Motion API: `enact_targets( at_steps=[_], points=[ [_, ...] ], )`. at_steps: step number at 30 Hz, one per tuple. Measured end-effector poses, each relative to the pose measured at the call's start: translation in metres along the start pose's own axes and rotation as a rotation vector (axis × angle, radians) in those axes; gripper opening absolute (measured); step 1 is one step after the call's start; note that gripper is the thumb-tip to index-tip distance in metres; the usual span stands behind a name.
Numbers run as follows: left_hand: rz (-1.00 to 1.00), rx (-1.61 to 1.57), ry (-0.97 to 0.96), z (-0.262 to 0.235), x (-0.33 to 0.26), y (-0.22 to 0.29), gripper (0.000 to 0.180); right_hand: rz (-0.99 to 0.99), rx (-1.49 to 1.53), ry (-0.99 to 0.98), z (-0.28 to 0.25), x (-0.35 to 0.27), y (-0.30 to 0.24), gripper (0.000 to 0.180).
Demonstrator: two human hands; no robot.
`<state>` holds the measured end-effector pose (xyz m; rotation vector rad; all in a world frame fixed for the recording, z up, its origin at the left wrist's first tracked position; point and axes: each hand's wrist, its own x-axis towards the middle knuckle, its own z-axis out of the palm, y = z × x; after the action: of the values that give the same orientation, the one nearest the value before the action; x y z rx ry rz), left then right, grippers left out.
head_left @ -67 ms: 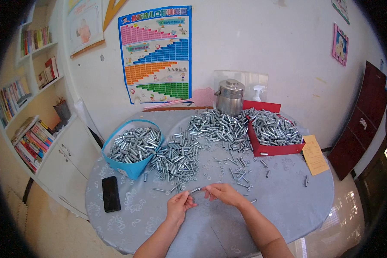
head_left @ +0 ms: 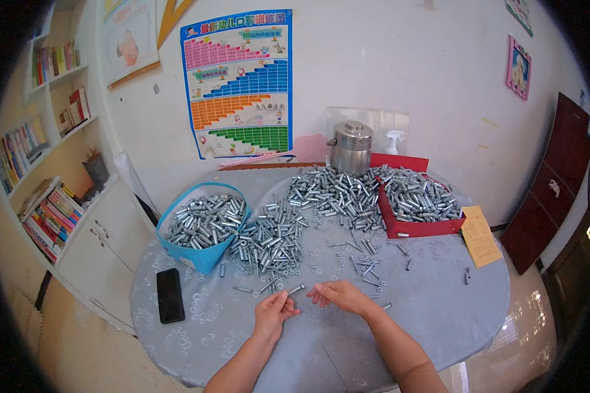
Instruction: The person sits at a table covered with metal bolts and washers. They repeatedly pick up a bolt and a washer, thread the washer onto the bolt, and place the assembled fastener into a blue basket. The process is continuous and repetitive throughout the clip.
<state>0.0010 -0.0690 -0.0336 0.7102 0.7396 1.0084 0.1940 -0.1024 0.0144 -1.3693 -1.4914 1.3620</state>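
Note:
Between the thumb and forefinger of my left hand [head_left: 273,316] is a silvery metal bolt [head_left: 297,289], its far end tilted up to the right. My right hand [head_left: 341,297] hovers just right of that end, apart from it. Its fingers are loosely curved and spread, and I see nothing in them. Beyond both hands lies a loose heap of bolts and metal sleeves [head_left: 267,239], with several small washers and nuts scattered beside it.
A blue bin [head_left: 200,257] full of metal sleeves stands at the left, near a black phone [head_left: 169,296]. At the right are a red box [head_left: 426,227] of sleeves and a yellow paper [head_left: 480,237]. A steel pot [head_left: 351,149] stands behind the far heap.
My right hand has let go of the bolt's end and drawn slightly to the right. My left hand keeps its hold in nearly the same place.

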Motion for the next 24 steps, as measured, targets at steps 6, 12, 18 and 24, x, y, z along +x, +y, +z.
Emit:
enact_targets(
  at_steps=[6, 12, 18, 24],
  points=[
    [0.156, 0.05, 0.206, 0.001, 0.006, 0.025, 0.019, -0.121, -0.008, 0.13, -0.007, 0.001, 0.003, 0.035],
    [0.577, 0.23, 0.322, -0.037, 0.048, 0.108, 0.023, -0.151, 0.0, 0.274, -0.016, -0.007, -0.009, 0.031],
    [0.934, 0.954, 0.374, -0.055, 0.08, 0.171, 0.028, -0.168, 0.048, 0.291, -0.021, -0.003, 0.002, 0.028],
    [0.661, 1.264, 0.083, -0.051, 0.042, 0.095, 0.013, -0.192, 0.018, 0.4, -0.035, -0.005, 0.003, 0.025]
  ],
)
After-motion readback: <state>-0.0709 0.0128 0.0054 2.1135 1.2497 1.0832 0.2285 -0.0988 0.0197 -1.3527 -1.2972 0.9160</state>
